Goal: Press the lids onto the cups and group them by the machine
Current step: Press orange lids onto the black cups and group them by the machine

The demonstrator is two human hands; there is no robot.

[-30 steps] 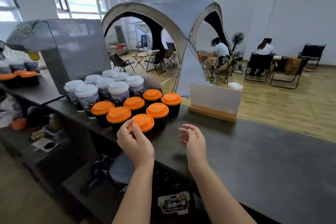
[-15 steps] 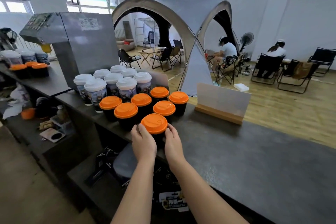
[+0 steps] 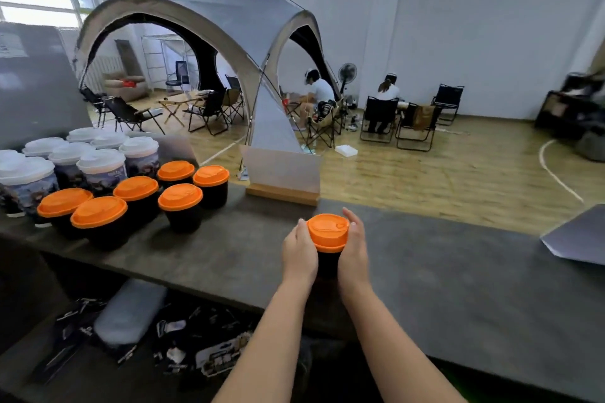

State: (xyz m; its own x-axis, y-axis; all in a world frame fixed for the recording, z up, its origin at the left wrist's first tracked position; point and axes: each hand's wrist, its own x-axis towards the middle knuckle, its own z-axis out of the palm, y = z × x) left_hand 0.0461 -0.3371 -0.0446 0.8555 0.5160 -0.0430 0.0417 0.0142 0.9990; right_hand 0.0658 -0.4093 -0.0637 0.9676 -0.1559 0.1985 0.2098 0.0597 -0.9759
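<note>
While both hands are closing around one black cup (image 3: 327, 263) from either side, the head view is showing it standing on the dark worktop (image 3: 458, 288), well apart from the rest of the batch. Its orange lid (image 3: 328, 232) is sitting on top. Left hand (image 3: 299, 253) is cupping the cup's left side, fingers curled round it below the lid rim; right hand (image 3: 354, 253) is gripping the right side, fingertips reaching up beside the lid. Six more orange-lidded black cups (image 3: 180, 206) are standing clustered at the left of the worktop, with white-lidded printed cups (image 3: 102, 170) grouped just behind them. Grey machine (image 3: 32, 85) is rising at the far left edge, just behind the white-lidded group. Frosted sign in a wooden base (image 3: 283, 178) is standing upright between the cluster and the held cup, toward the worktop's far edge. Grey dome tent (image 3: 229, 20) and folding chairs are filling the room behind.
</note>
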